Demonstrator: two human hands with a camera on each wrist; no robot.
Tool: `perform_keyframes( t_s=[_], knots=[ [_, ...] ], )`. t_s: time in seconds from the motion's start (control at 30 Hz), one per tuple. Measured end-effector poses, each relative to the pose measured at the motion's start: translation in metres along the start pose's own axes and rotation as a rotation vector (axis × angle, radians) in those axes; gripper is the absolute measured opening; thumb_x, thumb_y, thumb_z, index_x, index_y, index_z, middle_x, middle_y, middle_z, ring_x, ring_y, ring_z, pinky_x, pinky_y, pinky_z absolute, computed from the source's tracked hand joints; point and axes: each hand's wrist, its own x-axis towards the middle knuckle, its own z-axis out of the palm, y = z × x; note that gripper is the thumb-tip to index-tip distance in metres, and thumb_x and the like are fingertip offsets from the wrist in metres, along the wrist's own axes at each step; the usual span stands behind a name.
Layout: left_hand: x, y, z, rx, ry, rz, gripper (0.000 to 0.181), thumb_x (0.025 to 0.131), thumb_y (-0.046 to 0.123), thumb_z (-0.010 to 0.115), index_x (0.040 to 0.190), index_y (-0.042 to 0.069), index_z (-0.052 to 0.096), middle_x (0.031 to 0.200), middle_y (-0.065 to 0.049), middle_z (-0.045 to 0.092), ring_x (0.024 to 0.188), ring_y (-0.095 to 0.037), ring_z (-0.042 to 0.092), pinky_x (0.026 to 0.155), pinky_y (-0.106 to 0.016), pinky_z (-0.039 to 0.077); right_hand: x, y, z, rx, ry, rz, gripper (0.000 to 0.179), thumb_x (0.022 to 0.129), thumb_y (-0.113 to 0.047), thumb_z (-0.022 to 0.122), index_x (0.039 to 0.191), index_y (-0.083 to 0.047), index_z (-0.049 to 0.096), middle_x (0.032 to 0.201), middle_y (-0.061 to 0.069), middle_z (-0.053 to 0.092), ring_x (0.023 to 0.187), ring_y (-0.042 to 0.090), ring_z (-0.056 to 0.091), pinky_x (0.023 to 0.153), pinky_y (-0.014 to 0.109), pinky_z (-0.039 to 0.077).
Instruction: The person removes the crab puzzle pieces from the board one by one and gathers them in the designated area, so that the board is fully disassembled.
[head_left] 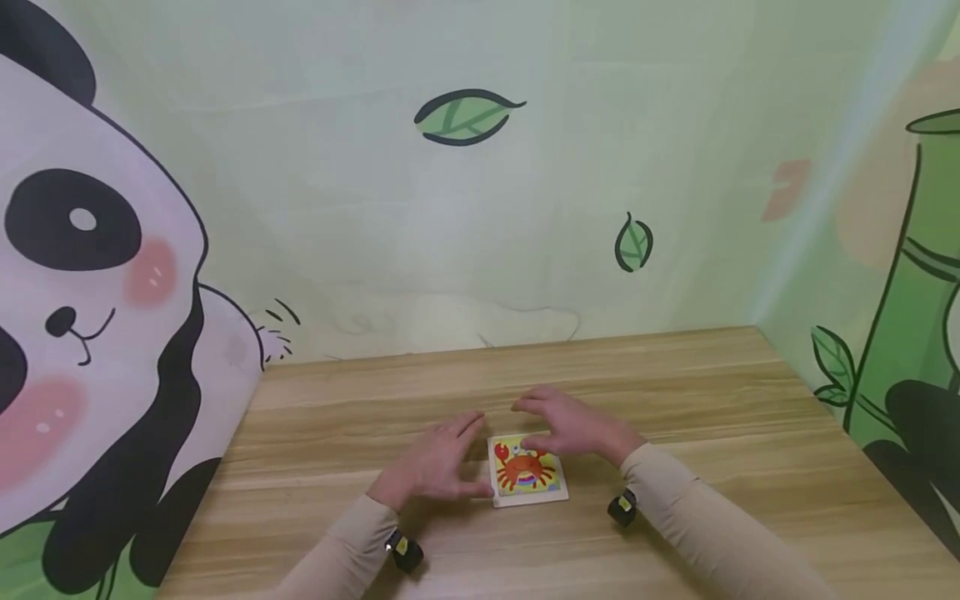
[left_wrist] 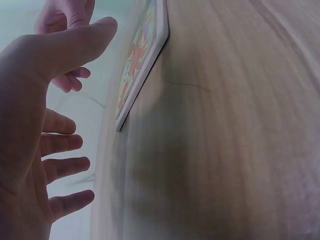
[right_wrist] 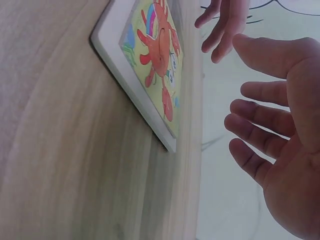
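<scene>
A square crab picture puzzle with a pale frame (head_left: 527, 479) lies flat on the wooden table, a red crab on yellow showing on it. My left hand (head_left: 438, 462) hovers at its left side, fingers spread and thumb pointing toward the frame's edge. Over its upper right corner is my right hand (head_left: 573, 425), its thumb overlapping the picture in the head view. Both palms face inward with nothing held. In the left wrist view the puzzle (left_wrist: 137, 57) stands beyond the thumb; the right wrist view shows its white border (right_wrist: 120, 55) and the crab clearly, apart from the fingers.
The wood-grain table (head_left: 675, 392) extends to a pale green wall sheet (head_left: 360, 200) at the back. A printed panda (head_left: 97, 250) covers the left side and printed bamboo (head_left: 907, 333) the right. Small black wrist cameras (head_left: 405, 552) hang under both sleeves.
</scene>
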Motion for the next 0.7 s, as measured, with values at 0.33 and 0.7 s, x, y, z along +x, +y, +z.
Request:
perform_keyframes(
  t_s=[0.33,0.7],
  knots=[
    [-0.002,0.001,0.008,0.017,0.007,0.004,0.107,0.076,0.074,0.062,0.150,0.003,0.033,0.155,-0.016,0.034,0.142,-0.034,0.034,0.115,-0.057,0.030,0.007,-0.001,0.007,-0.005,-0.021,-0.017,0.056,0.088,-0.038,0.070,0.134,-0.007,0.057,0.138,0.013,0.055,0.129,0.029,0.049,0.111,0.045,0.041],
    [-0.001,0.001,0.018,0.035,-0.002,0.005,0.106,0.076,0.077,0.058,0.150,0.005,0.033,0.155,-0.013,0.035,0.142,-0.029,0.034,0.117,-0.053,0.028,0.011,0.000,0.018,0.007,-0.049,0.010,0.053,0.088,-0.037,0.070,0.132,-0.010,0.059,0.135,0.009,0.055,0.125,0.024,0.051,0.109,0.042,0.043]
  ],
)
